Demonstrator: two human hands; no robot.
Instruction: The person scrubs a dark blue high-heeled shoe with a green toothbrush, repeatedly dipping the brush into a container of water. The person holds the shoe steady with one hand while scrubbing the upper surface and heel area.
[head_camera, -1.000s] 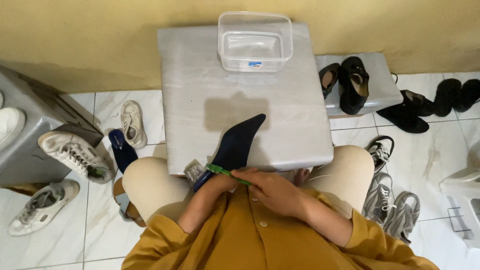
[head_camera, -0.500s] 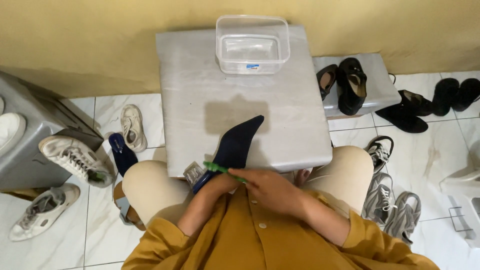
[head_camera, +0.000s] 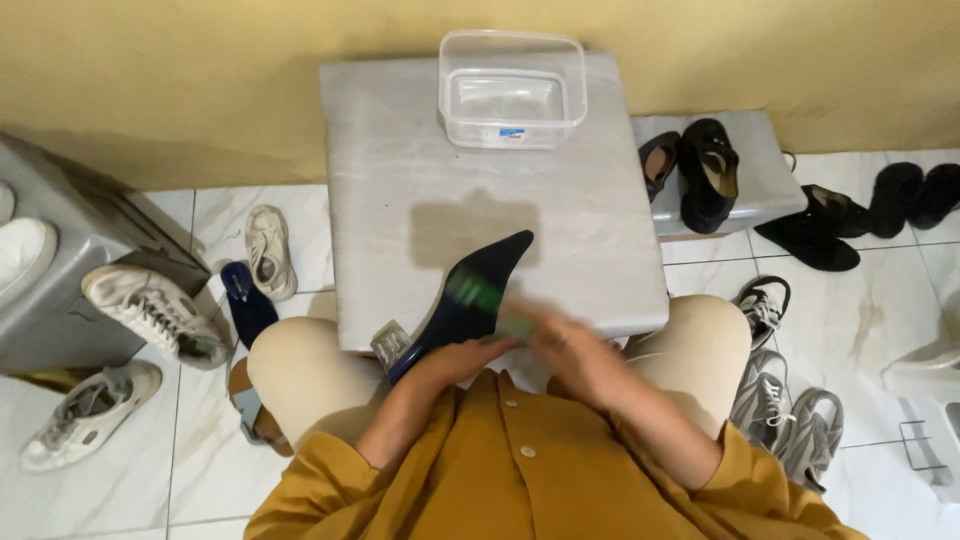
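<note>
- While the left hand (head_camera: 455, 357) grips the heel end of a dark blue pointed shoe (head_camera: 470, 295) at lower centre, the shoe's toe lies on the grey table (head_camera: 400, 200).
- The right hand (head_camera: 560, 340), blurred, is closed round a green brush-like thing (head_camera: 480, 297) lying across the shoe.
- A clear plastic tub (head_camera: 512, 90) stands at the table's top edge.
- Black shoes (head_camera: 700, 170) sit at right, white sneakers (head_camera: 150, 310) at left.

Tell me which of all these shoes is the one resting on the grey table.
The dark navy pointed shoe, toe aimed at the clear plastic container; the left hand steadies its heel. All other shoes sit on the floor or side boxes.
</note>
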